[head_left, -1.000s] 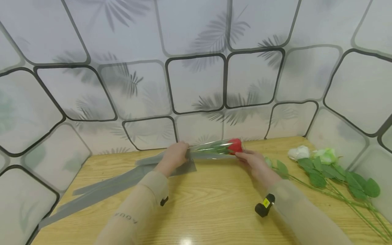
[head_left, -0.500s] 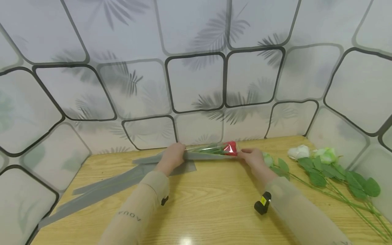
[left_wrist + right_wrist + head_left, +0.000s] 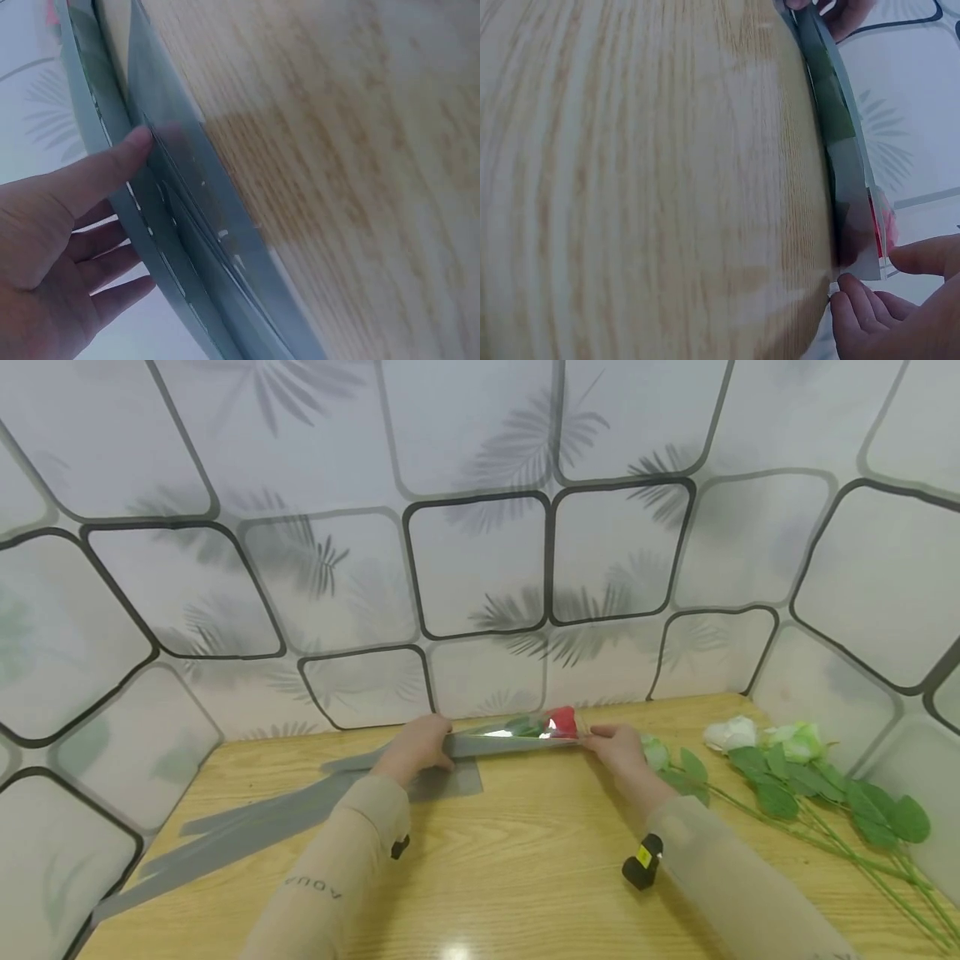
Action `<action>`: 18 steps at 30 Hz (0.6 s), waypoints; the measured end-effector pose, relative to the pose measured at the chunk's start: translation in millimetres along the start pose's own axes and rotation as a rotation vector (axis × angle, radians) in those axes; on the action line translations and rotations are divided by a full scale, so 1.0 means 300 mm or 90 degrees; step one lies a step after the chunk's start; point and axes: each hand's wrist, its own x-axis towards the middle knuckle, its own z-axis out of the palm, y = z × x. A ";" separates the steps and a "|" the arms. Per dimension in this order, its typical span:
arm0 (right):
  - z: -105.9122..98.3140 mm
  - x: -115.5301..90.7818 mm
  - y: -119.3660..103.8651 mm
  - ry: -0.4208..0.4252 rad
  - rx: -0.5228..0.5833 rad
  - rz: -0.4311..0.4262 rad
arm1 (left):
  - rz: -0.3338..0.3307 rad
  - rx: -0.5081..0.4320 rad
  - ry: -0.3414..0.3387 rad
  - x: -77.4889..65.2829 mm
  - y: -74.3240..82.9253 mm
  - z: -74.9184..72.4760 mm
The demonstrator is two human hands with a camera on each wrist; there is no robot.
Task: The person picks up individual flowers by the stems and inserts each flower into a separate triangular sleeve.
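A red rose (image 3: 561,723) lies lengthwise inside a flower sleeve (image 3: 517,745) with a clear face and a grey back, near the table's rear edge. My left hand (image 3: 417,748) holds the sleeve towards its stem end. In the left wrist view the thumb (image 3: 120,165) lies across the near side and the other fingers are behind. At the bloom end my right hand (image 3: 621,755) pinches the sleeve's open edge, its thumb (image 3: 922,256) on one side and fingertips (image 3: 849,289) on the other. Under the left hand lie more grey sleeves (image 3: 255,818).
At the right lie a white rose (image 3: 731,733), a pale green rose (image 3: 797,742) and a smaller pale bloom (image 3: 655,752), with long leafy stems (image 3: 847,852). A patterned wall covering (image 3: 480,560) rises straight behind the wooden table (image 3: 510,860).
The right hand has moved from beside the bloom to the sleeve's end edge. The wrapped rose has shifted slightly left. My left hand has slid a little left, its thumb now spread out.
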 end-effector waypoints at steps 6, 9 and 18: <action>-0.008 -0.014 -0.004 -0.012 -0.002 -0.005 | 0.008 -0.014 -0.015 -0.008 -0.014 -0.014; -0.016 -0.021 -0.008 -0.013 -0.022 -0.024 | 0.020 -0.002 -0.007 -0.018 -0.016 -0.029; -0.016 -0.042 -0.031 0.005 -0.083 -0.114 | 0.030 0.018 0.016 -0.066 -0.023 -0.077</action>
